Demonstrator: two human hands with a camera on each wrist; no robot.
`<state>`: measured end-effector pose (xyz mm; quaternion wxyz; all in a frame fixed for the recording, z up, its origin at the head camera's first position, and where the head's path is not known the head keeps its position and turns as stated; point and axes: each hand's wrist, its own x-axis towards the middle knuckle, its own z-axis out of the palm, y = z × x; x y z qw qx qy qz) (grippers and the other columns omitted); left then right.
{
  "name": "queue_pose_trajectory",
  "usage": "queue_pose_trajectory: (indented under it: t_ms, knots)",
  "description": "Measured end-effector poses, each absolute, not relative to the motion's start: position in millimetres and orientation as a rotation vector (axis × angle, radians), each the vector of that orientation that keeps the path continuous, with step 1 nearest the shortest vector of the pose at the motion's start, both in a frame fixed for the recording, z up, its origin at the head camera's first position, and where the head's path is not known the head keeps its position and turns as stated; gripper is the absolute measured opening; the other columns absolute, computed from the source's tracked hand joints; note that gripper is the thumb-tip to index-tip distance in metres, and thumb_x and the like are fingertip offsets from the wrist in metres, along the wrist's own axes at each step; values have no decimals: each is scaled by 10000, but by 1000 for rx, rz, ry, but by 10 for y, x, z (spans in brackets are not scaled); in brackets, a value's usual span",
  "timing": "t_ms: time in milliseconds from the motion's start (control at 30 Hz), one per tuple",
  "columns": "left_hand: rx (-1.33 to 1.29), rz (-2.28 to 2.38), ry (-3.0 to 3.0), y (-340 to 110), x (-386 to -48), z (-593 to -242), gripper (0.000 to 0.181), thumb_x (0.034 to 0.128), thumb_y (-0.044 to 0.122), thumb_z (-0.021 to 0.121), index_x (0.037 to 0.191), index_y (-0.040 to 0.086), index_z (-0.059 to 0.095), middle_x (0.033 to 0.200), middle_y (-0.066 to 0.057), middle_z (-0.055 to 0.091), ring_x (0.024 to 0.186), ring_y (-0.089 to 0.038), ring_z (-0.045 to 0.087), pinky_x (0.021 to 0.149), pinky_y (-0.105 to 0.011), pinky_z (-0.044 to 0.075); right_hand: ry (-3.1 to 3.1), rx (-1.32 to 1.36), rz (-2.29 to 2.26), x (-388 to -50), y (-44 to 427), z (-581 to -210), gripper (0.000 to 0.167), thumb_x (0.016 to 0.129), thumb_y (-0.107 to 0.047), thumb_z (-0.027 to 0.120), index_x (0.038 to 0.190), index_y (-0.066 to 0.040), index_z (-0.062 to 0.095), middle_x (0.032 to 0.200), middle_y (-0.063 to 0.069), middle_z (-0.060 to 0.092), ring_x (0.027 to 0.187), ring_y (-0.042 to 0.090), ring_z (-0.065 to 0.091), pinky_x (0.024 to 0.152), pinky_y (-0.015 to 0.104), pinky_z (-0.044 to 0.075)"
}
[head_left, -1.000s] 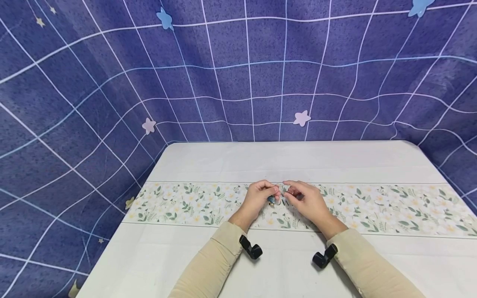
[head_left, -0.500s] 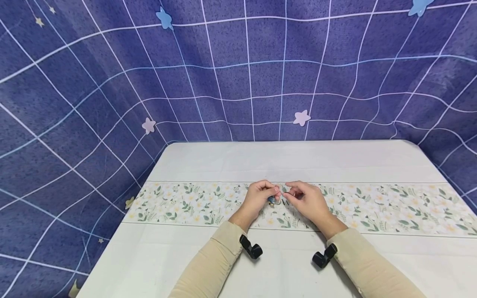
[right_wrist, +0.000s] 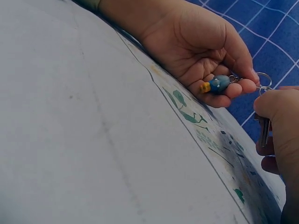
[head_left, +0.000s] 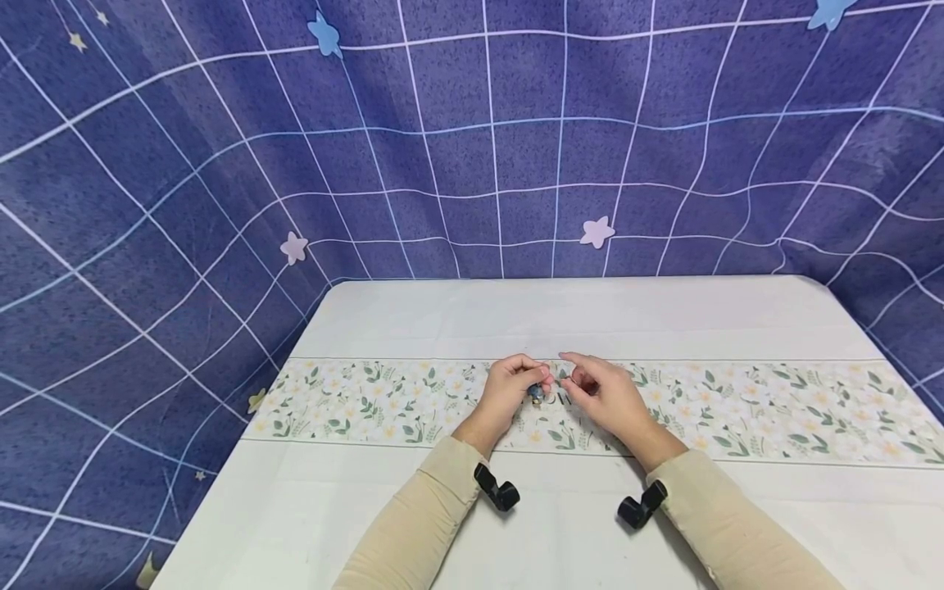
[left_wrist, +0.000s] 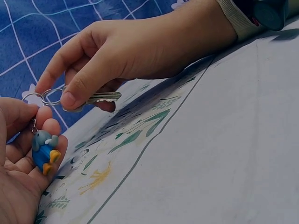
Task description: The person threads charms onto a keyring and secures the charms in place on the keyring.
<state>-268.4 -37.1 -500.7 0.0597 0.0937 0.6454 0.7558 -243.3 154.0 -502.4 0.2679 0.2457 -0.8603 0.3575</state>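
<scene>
My left hand (head_left: pixel 507 390) pinches a metal split ring (right_wrist: pixel 264 75) between thumb and index finger. From that ring a small blue-grey animal figurine (left_wrist: pixel 44 151) with yellow feet hangs on a short chain against the curled fingers and palm. Close by on the right, my right hand (head_left: pixel 609 398) pinches a silver key (left_wrist: pixel 106 96), whose toothed blade sticks out beyond the thumb in the left wrist view. A second ring (left_wrist: pixel 50 97) at the key's end meets the first between the two hands. How the rings link is too small to tell, and the key's head is covered.
The white tabletop (head_left: pixel 560 524) carries a floral strip (head_left: pixel 774 410) with printed lettering under the hands. A blue curtain (head_left: pixel 442 156) with a grid pattern and stars surrounds the back and left. Black wrist cameras (head_left: pixel 496 489) sit at both cuffs.
The right fingertips come nearer the left ones half a second ago, then draw slightly apart again, the index finger lifting. The figurine shifts a little; the left hand stays nearly still.
</scene>
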Motion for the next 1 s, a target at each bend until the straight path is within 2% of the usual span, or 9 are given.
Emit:
queue_pose_trajectory:
  t_ms: [367, 700, 867, 1000]
  knots:
    - [299, 2287, 1919, -377, -2691, -5021, 101, 928, 4, 697, 901, -91, 676, 760, -30, 700, 644, -115, 674, 651, -242, 565, -2318, 665, 941, -2429, 1537, -5036, 314, 844, -100, 799, 1150, -81, 728, 728, -99, 592, 638, 34, 530, 583, 271, 498]
    - [347, 2263, 1912, -374, -2690, -5027, 97, 939, -12, 680, 845, -38, 685, 784, -37, 711, 665, -141, 678, 675, -267, 584, -2303, 622, 964, -2412, 1533, -5033, 296, 820, -74, 821, 1098, -60, 721, 683, -119, 603, 590, 26, 510, 556, 268, 476]
    - [339, 2257, 1921, -378, -2688, -5029, 97, 934, -5, 690, 837, -12, 695, 789, -39, 713, 659, -139, 682, 676, -263, 585, -2314, 619, 958, -2417, 1534, -5033, 300, 828, -98, 822, 1106, -66, 713, 694, -117, 602, 595, 23, 512, 557, 263, 478]
    - [307, 2273, 1922, -382, -2687, -5031, 94, 933, 24, 703, 843, -4, 701, 789, -38, 713, 642, -131, 680, 649, -245, 570, -2313, 649, 948, -2424, 1539, -5039, 357, 836, -110, 815, 1173, -79, 702, 706, -118, 598, 602, 15, 522, 564, 266, 490]
